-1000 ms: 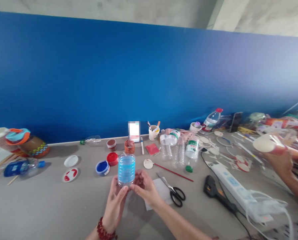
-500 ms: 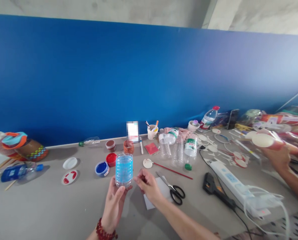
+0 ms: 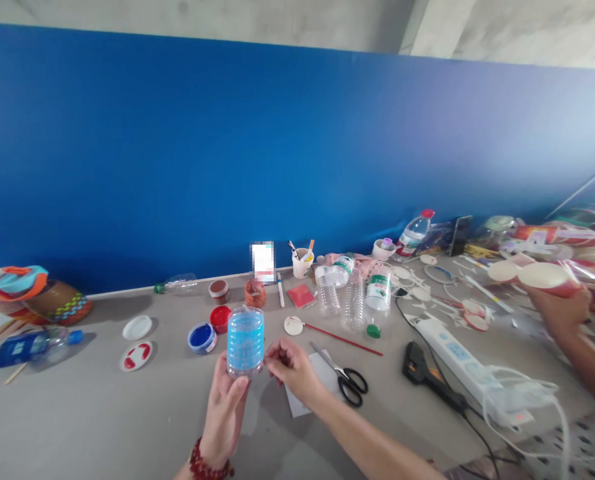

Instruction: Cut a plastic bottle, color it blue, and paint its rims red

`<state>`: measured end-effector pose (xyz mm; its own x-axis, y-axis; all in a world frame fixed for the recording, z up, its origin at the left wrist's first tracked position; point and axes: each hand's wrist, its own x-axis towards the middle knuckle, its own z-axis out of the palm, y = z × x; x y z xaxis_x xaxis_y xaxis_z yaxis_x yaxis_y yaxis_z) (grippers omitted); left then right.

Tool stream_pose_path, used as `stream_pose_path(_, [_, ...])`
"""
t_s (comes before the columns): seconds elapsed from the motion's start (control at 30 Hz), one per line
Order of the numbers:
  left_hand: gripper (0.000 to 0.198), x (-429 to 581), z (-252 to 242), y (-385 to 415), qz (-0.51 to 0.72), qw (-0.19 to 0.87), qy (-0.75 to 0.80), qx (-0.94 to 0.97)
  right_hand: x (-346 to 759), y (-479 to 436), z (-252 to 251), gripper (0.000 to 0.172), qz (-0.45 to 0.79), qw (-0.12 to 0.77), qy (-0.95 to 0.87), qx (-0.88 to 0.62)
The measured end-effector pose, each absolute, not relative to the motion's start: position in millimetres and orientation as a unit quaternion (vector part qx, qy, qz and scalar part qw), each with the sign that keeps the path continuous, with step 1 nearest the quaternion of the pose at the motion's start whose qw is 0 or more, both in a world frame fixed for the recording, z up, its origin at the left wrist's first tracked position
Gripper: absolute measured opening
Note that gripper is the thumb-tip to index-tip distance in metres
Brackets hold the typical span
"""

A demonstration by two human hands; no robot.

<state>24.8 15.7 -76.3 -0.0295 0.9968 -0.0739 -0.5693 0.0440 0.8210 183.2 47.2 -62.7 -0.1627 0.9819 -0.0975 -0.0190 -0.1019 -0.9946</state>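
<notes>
My left hand [image 3: 226, 403], with a red bead bracelet at the wrist, is closed around the lower part of a clear plastic bottle piece [image 3: 246, 341] with a blue band around its middle. The piece stands upright in my grip above the table. Just to its right, my right hand [image 3: 293, 369] has its fingertips pinched by the piece's lower edge; whatever they hold is too small to make out. Under my right forearm lies white paper [image 3: 311, 387] with black-handled scissors [image 3: 350, 385] partly on it. Pots of blue paint [image 3: 202, 339] and red paint [image 3: 220, 319] stand behind the bottle piece.
A brush [image 3: 342, 337] rests on a white lid. Right of the scissors are a glue gun [image 3: 430, 377] and a power strip [image 3: 470, 367] with cables. Bottles [image 3: 380, 292] and a cup of pens [image 3: 303, 263] stand at the back. At right, another person's hand [image 3: 560, 310] holds a paper cup.
The view has shifted slightly. My left hand still holds the bottle piece, with my right fingertips close to its lower edge. The other person's cup has tilted, showing more of its opening.
</notes>
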Motion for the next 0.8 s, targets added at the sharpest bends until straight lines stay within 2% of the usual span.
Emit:
stream_pose_path(0.1, [0.053, 23.9, -78.0, 16.0, 0.63, 0.625, 0.355, 0.296, 185.3, 47.8, -57.5, 0.021, 0.559, 0.435, -0.517, -0.481])
stream_pose_path(0.37, [0.053, 28.4, -65.2, 16.0, 0.624, 0.654, 0.292, 0.311, 188.1, 48.2, -57.6, 0.034, 0.522, 0.411, -0.569, -0.485])
stream_pose_path(0.57, [0.052, 29.2, -64.5, 15.1, 0.625, 0.653, 0.291, 0.313, 190.2, 46.6, -52.4, 0.013, 0.445, 0.392, -0.631, -0.5])
stream_pose_path(0.8, [0.057, 31.8, -56.9, 15.5, 0.629, 0.647, 0.308, 0.3, 198.8, 43.7, -40.0, 0.004, 0.379, 0.364, -0.677, -0.515])
